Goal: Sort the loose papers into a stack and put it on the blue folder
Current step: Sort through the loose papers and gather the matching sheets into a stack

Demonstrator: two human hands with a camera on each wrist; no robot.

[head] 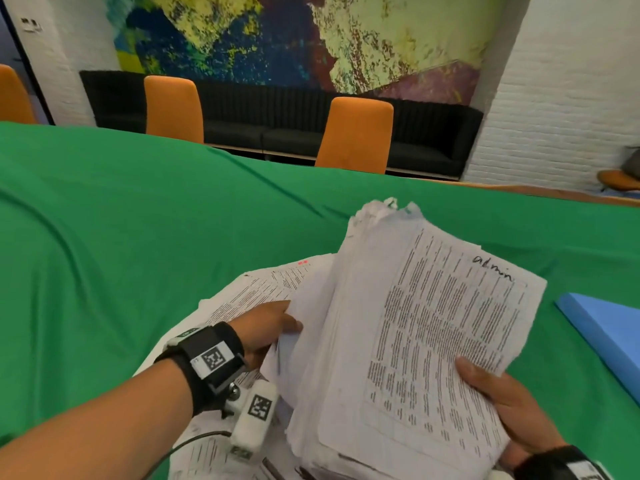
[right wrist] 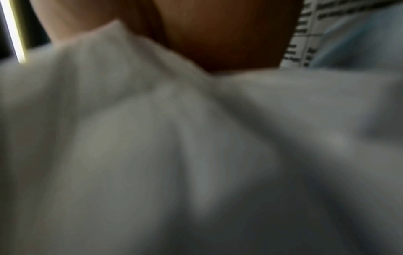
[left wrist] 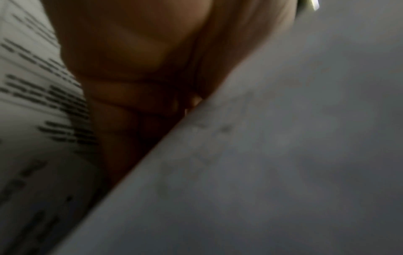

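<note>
Surface: green cloth (head: 138,209) over the table, orange chairs (head: 356,133) behind it.
Stack (head: 415,341): raised and tilted above the cloth, left of the folder (head: 609,327).
Right hand (head: 502,407): grips the stack's near right corner, thumb on top.
Left hand (head: 266,327): fingers tucked between sheets at the stack's left edge.
Loose papers (head: 249,292): left of the stack, under the left hand.

— How was the light up top?
— Even and bright from my head view, edges bowed, my stack of papers (head: 426,327) sharp.
— And the wrists?
— Both were dim, blurred, smeared grey against paper.
</note>
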